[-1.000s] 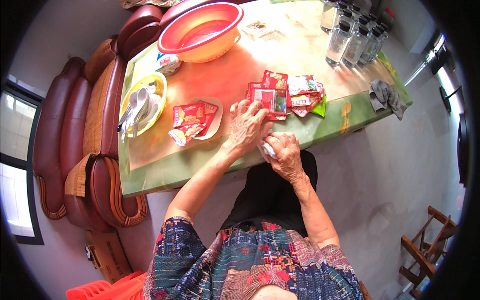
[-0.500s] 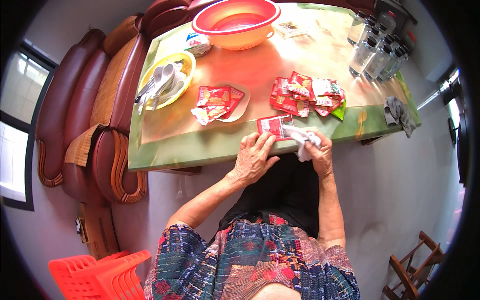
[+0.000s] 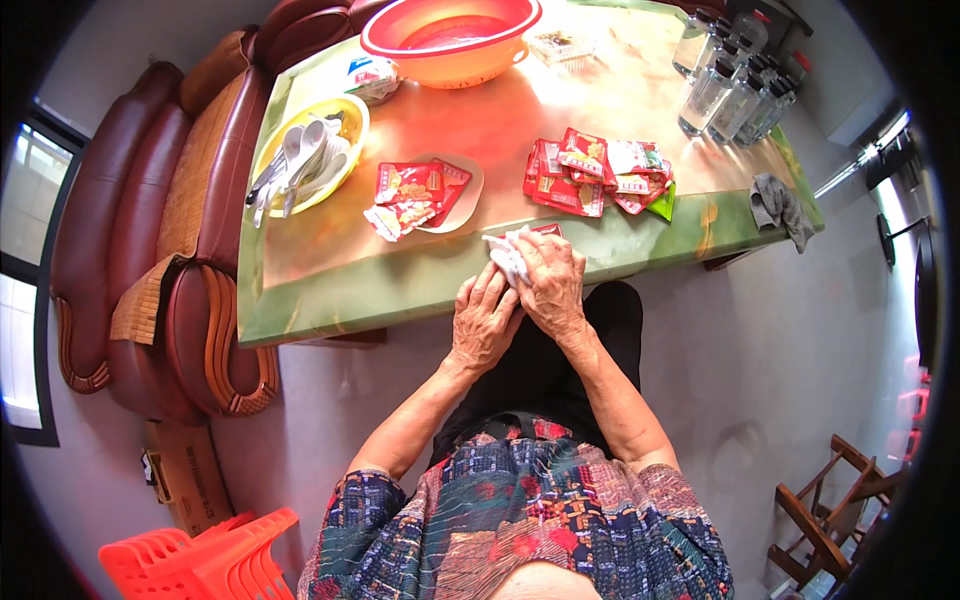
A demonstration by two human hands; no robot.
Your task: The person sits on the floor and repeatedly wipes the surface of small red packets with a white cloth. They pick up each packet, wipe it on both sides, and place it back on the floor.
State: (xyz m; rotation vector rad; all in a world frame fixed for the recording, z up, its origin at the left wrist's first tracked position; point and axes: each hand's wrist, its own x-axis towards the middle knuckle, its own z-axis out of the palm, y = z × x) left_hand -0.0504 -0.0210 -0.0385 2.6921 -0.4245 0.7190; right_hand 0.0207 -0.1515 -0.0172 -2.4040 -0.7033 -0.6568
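Note:
At the table's near edge, my right hand (image 3: 552, 280) presses a crumpled white cloth (image 3: 508, 258) down with its fingers closed on it. Beneath that hand lies a red packet, mostly hidden; only a sliver of the red packet (image 3: 547, 230) shows past the knuckles. My left hand (image 3: 486, 318) rests close beside, fingers stretched out flat at the edge and touching the cloth side. Further in, a pile of red packets (image 3: 570, 195) lies to the right. To the left, a few more red packets (image 3: 410, 184) lie on a pale plate (image 3: 466, 208).
On the green-bordered table (image 3: 330, 300) stand a yellow bowl of spoons (image 3: 362, 118), a large orange-red basin (image 3: 450, 65), a clear container (image 3: 560, 47) and several capped bottles (image 3: 735, 105). A grey cloth (image 3: 780, 208) hangs over the right edge. Red plastic stools (image 3: 200, 560) stand lower left.
My right hand has moved left with the white cloth, over the red packet, and now meets my left hand. The left hand has shifted slightly toward me. The view has turned a little.

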